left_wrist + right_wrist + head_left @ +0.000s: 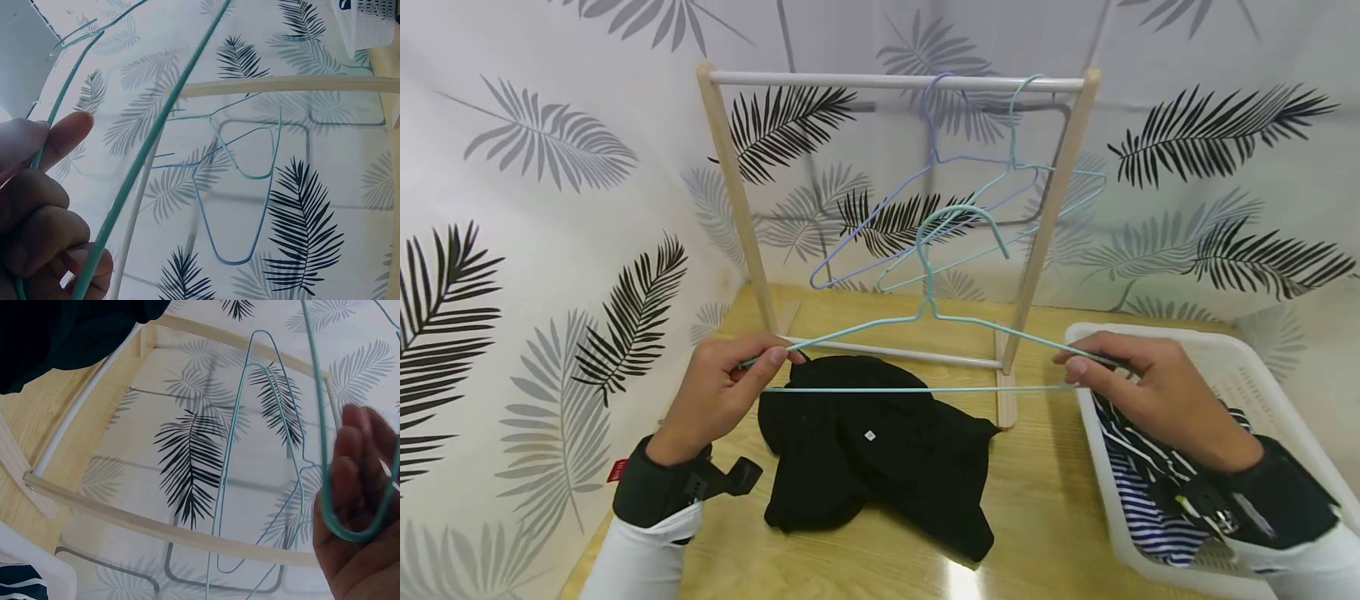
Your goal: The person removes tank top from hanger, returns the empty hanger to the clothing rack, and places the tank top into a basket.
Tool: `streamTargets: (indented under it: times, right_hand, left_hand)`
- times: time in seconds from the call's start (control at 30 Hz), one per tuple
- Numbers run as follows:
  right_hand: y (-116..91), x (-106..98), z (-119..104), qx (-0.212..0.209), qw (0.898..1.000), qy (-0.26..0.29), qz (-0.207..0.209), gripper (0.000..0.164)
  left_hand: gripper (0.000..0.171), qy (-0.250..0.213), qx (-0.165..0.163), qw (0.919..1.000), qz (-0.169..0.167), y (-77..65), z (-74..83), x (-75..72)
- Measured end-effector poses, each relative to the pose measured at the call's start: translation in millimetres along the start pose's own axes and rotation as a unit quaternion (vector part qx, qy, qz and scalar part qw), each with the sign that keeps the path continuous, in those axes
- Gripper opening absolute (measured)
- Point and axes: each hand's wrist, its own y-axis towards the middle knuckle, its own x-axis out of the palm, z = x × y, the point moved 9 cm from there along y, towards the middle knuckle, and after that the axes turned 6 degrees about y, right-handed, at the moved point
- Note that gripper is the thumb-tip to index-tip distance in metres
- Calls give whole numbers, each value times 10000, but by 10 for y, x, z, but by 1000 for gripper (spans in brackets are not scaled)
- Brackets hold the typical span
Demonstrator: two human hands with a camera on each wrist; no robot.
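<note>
A mint-green hanger (850, 327) is held up level between both hands, its hook at the top and its straight bar toward me. My left hand (724, 390) pinches its left end between thumb and fingers; in the left wrist view the fingers (50, 215) curl about the wire. At the other end my right hand (1150, 387) pinches the right corner, and the right wrist view shows that bent corner (356, 536) in front of the palm. Below the hanger a black garment (880, 467) with a small white mark lies crumpled on the wooden table (1045, 500).
Behind stands a wooden rack (730, 167) with a white top rail (850, 81). A purple hanger (868, 221) and another mint hanger (1013, 142) hang from its right part. To the right, a white basket (1277, 375) contains striped clothes (1150, 508). Leaf-patterned curtain surrounds the table.
</note>
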Motion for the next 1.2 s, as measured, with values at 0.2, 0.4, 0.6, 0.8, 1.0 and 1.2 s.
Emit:
streamTargets:
  times: [0.2,0.4,0.6,0.8,1.0,1.2]
  right_hand:
    - [35,-56,126,449,9988,192,39,38]
    - [111,-43,244,636,9962,578,105,51]
    - [251,76,344,684,9950,724,-57,56]
    - [365,151,444,853,9926,848,-161,59]
    - [528,213,726,1390,9845,1031,-285,60]
    - [643,162,1136,1925,9759,1001,-230,69]
  left_hand:
    - [20,79,-57,9999,60,49,-6,-99]
    - [24,368,-192,9979,493,-16,-67,-338]
    - [23,594,-159,9955,716,-19,-53,-463]
    - [20,660,-222,9920,1050,-25,-47,-610]
    - [15,512,-101,9846,1667,-65,8,-865]
    - [15,38,-132,9688,2476,-111,105,-1070]
